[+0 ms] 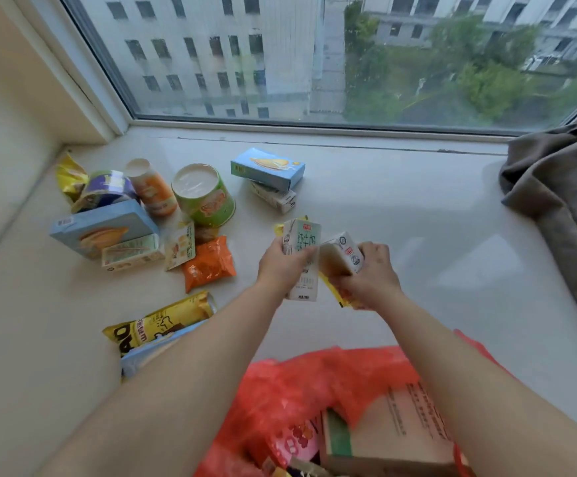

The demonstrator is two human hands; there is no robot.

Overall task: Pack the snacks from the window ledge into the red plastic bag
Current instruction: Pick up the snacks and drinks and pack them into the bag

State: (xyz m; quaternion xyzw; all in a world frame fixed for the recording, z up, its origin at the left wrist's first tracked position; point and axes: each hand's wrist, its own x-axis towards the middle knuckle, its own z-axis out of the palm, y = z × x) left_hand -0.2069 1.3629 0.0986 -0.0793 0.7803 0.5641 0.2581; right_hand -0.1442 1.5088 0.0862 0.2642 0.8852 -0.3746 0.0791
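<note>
Head view, looking down over a pale window ledge below a large pane. Both forearms stretched out over the middle of the ledge. Left hand curled round an upright white milk carton with green print, held clear of the surface. Right hand gripping a second, tilted milk carton together with a yellow packet that pokes out below the fingers. The two cartons touching or nearly so at their upper ends; cannot tell which.

Red plastic bag at the near edge, directly beneath the forearms, mouth open and rumpled. Inside it a brown cardboard box and a pink packet.

Remaining snacks clustered on the left half of the ledge: a green tub and an orange cup lying tipped, a purple tub and a yellow foil bag close to the left wall, a light blue box with a smaller pale box leaning at its front, an orange pouch, and a long yellow bag near the left forearm. A blue box stacked on a white carton stands apart, nearer the window frame.

Bare ledge across the middle and right, from the hands out to a brown-grey cloth heaped at the right edge.
</note>
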